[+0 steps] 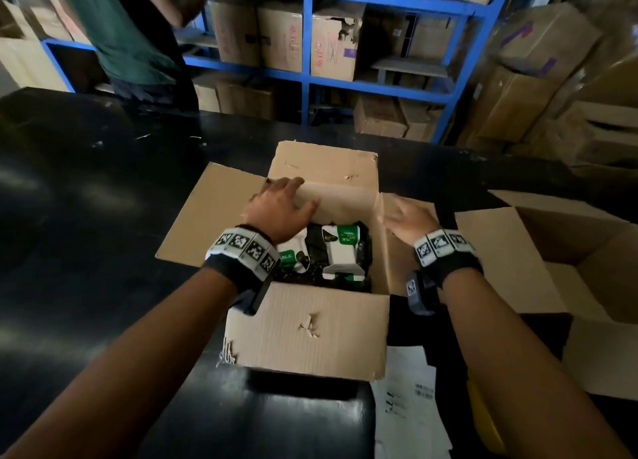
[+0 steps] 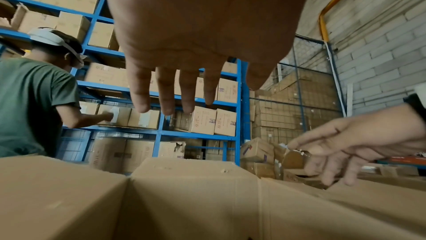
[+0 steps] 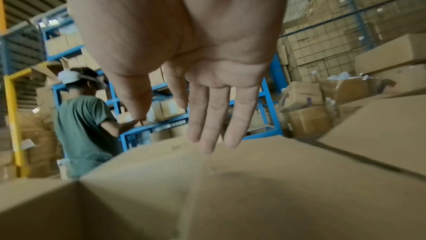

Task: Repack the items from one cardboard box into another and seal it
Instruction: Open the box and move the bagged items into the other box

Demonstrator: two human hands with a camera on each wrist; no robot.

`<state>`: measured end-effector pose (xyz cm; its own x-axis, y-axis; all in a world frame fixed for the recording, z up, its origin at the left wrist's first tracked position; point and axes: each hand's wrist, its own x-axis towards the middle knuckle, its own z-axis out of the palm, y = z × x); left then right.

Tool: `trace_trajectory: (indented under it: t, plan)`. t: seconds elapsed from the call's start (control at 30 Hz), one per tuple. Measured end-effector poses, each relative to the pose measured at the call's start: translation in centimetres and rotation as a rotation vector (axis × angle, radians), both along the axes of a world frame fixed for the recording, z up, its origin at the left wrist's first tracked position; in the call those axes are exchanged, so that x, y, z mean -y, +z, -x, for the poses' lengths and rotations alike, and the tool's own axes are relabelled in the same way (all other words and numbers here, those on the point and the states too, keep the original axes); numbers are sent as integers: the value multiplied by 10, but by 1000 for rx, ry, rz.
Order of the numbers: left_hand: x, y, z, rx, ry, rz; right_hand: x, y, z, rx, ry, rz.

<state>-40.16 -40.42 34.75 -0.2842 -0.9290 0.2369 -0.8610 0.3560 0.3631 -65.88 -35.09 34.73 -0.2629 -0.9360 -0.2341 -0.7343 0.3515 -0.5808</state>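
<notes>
An open cardboard box [image 1: 307,331] stands on the black table with all its flaps spread. Inside lie white-and-green packs [image 1: 340,248] on dark wrapping. My left hand [image 1: 281,206] reaches over the box's far-left corner, fingers straight and spread, holding nothing. My right hand [image 1: 409,220] is over the right flap [image 1: 397,261], fingers straight too. From the left wrist view, the left hand [image 2: 175,83] hangs above the box wall [image 2: 184,198], apart from it, with the right hand [image 2: 359,149] at the right edge. The right hand [image 3: 212,116] hovers just above the cardboard [image 3: 230,189].
A second open, empty-looking box [image 1: 559,251] stands at the right of the table. Printed papers [image 1: 407,407] and a yellow object [image 1: 483,413] lie near the front edge. A person in a green shirt [image 1: 131,33] works at blue shelves [image 1: 379,85] full of cartons behind the table.
</notes>
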Motion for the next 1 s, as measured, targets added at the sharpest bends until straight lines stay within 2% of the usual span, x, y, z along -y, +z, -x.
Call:
trace_trajectory:
  t: [0.1, 0.2, 0.3, 0.47, 0.57, 0.67, 0.83, 1.0]
  plan:
    - [36, -3, 15, -29, 3, -152, 43, 12, -30, 35, 4, 65]
    - [66, -22, 26, 3, 6, -284, 79, -3, -55, 82, -37, 61]
    - [90, -42, 32, 46, 28, -357, 100, -38, -69, 62, -60, -76]
    - [115, -95, 43, 82, -61, -558, 111, -107, -65, -50, -64, -249]
    - [121, -131, 43, 210, -24, -659, 108, -130, -60, -95, -36, -282]
    - [125, -156, 36, 324, 37, -695, 117, -141, -62, -142, -35, -304]
    - [114, -187, 29, 302, 135, -695, 128, -156, -63, -189, -29, -373]
    - [110, -195, 32, 261, 165, -691, 129, -168, -62, -172, -86, -424]
